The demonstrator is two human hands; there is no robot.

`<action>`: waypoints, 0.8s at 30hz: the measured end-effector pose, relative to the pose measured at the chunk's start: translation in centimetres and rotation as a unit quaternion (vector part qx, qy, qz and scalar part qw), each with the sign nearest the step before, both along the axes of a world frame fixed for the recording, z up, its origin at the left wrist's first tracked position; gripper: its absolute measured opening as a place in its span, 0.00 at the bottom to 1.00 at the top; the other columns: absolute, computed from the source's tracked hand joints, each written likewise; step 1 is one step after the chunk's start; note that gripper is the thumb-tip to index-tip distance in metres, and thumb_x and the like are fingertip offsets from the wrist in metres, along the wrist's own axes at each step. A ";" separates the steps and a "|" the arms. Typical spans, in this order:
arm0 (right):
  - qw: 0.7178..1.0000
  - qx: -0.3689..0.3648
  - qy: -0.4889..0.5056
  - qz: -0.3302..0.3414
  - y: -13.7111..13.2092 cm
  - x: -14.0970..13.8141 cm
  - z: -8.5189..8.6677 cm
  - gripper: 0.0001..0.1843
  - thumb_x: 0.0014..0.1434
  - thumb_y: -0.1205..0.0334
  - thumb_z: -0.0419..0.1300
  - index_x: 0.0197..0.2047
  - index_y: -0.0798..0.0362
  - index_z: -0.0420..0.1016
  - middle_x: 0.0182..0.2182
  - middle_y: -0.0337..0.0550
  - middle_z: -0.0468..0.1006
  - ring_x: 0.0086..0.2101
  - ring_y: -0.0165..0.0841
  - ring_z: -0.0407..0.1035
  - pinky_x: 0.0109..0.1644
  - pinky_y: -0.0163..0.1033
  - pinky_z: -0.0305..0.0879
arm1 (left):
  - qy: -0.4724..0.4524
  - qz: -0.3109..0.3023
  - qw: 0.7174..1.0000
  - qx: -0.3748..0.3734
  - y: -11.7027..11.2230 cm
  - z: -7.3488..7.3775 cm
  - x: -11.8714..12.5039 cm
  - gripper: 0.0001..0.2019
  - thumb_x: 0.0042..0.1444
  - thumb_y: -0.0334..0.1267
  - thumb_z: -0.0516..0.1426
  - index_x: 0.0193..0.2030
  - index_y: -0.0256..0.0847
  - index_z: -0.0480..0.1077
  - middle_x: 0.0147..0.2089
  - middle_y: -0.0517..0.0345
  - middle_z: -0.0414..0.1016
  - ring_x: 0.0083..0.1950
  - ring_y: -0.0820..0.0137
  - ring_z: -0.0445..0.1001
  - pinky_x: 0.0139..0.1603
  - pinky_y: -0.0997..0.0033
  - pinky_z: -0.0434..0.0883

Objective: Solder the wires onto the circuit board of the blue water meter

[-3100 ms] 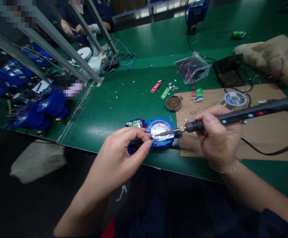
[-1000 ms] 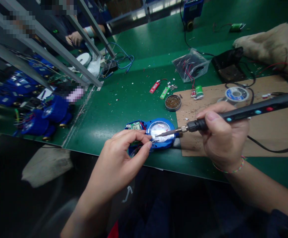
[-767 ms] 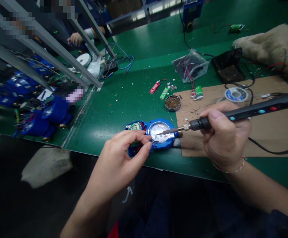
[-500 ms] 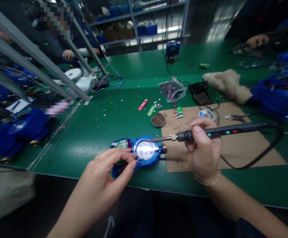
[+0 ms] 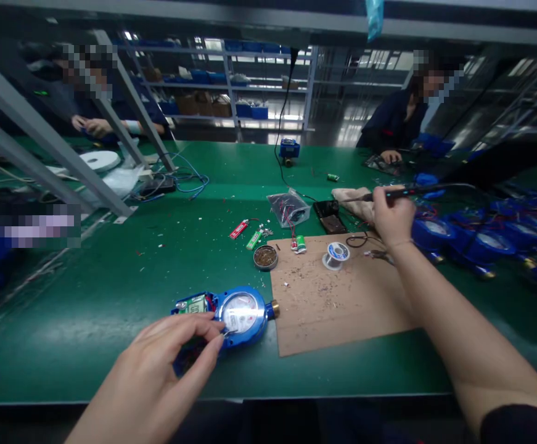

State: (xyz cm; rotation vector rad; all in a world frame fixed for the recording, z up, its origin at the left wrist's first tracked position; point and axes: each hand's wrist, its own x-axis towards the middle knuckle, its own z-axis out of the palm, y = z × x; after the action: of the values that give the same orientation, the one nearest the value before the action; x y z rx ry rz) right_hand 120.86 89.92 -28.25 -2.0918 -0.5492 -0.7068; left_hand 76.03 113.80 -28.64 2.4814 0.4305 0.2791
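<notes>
A blue water meter [image 5: 231, 317] with a round white dial and a small green circuit board lies near the front edge of the green table [image 5: 111, 296]. My left hand [image 5: 166, 364] rests at its near side, thumb and forefinger pinched on a thin wire by the dial. My right hand [image 5: 392, 217] is stretched far out to the back right and grips a black soldering iron [image 5: 404, 193], its tip pointing left over a beige cloth [image 5: 349, 200] and a black stand [image 5: 327, 217].
A brown cardboard mat [image 5: 337, 296] holds a solder spool [image 5: 336, 254] and a small green part [image 5: 300, 242]. A round tin [image 5: 265, 257], two small batteries and a plastic bag [image 5: 289, 208] lie behind. Blue meters [image 5: 481, 243] crowd the right. People sit at the far side.
My right hand has carried the soldering iron away from the meter's dial to the back right. The view has tilted up. My left hand keeps its pinch at the meter.
</notes>
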 end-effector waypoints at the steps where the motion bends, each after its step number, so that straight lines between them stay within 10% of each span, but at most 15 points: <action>1: 0.999 -0.040 0.000 0.000 0.8 0.8 -0.6 0.16 0.66 0.52 0.58 0.40 0.56 0.78 0.36 0.50 0.78 0.37 0.36 0.72 0.44 0.39 0.63 | 0.000 0.000 1.000 -0.003 0.0 0.0 0.0 0.12 0.66 0.55 0.57 0.46 0.52 0.72 0.52 0.65 0.77 0.54 0.64 0.74 0.58 0.62 0.67; 10: 0.986 -0.084 0.139 0.032 5.4 5.0 -6.3 0.18 0.58 0.51 0.67 0.35 0.61 0.80 0.26 0.42 0.72 0.27 0.24 0.57 0.40 0.35 0.56 | -0.029 0.011 0.998 -0.050 -1.0 2.4 0.6 0.08 0.67 0.48 0.58 0.42 0.48 0.75 0.48 0.63 0.78 0.51 0.66 0.75 0.55 0.63 0.67; 17: 0.958 -0.008 0.279 0.062 4.2 6.2 -6.6 0.21 0.37 0.55 0.78 0.33 0.56 0.81 0.22 0.36 0.73 0.23 0.23 0.62 0.28 0.32 0.53 | -0.072 0.009 0.997 -0.035 -1.1 2.3 0.4 0.03 0.66 0.37 0.59 0.43 0.44 0.74 0.49 0.62 0.79 0.54 0.67 0.74 0.60 0.60 0.64; 21: 0.910 0.051 0.389 0.137 2.9 -0.5 -4.5 0.18 0.50 0.53 0.75 0.37 0.58 0.81 0.31 0.46 0.79 0.26 0.29 0.70 0.25 0.33 0.59 | -0.097 0.019 0.994 -0.040 -1.0 1.7 0.3 0.02 0.66 0.35 0.59 0.44 0.44 0.73 0.48 0.63 0.79 0.56 0.68 0.74 0.61 0.60 0.63; 24: 0.927 0.047 0.339 0.152 2.8 -10.3 -2.2 0.23 0.51 0.52 0.75 0.46 0.55 0.81 0.35 0.47 0.79 0.33 0.33 0.74 0.31 0.34 0.66 | -0.117 0.024 0.992 -0.032 -0.6 0.8 -0.1 0.04 0.66 0.33 0.58 0.46 0.45 0.71 0.50 0.63 0.79 0.57 0.69 0.74 0.64 0.59 0.61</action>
State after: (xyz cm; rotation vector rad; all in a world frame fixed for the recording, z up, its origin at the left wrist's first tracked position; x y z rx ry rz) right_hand 110.53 92.68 -30.49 -1.9365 -0.4126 0.1781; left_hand 75.89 113.15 -27.82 2.3427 0.3947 0.5611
